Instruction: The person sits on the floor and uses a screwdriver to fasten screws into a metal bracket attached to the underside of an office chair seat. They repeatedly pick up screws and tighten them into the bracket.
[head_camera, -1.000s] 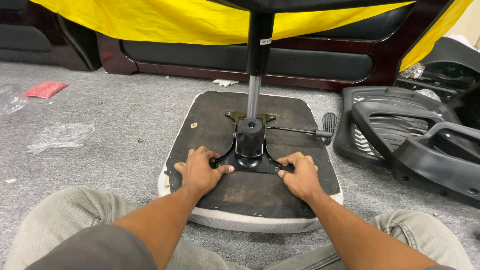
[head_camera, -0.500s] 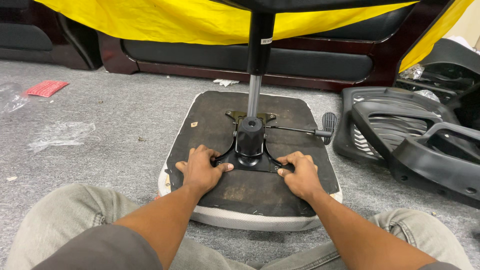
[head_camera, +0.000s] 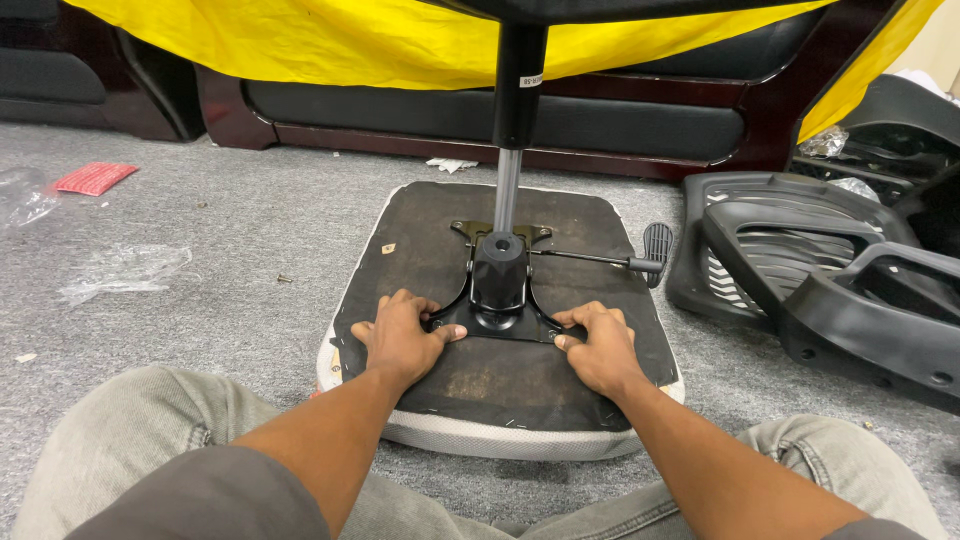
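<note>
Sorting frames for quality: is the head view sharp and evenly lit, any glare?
Head view: sharp on both the left hand and right hand at the black mounting plate; even, soft light, faint shadows under the seat cushion; slight wide-angle stretch at edges; no glare.

The seat cushion (head_camera: 400, 270) lies upside down on the carpet (head_camera: 230, 230), before the person's knees. The mounting plate (head_camera: 497, 318) sits on it, a lever (head_camera: 600, 258) pointing right. Plastic chair parts (head_camera: 830, 270) lie to its right, what seems plastic wrap (head_camera: 125, 270) to its left.
</note>
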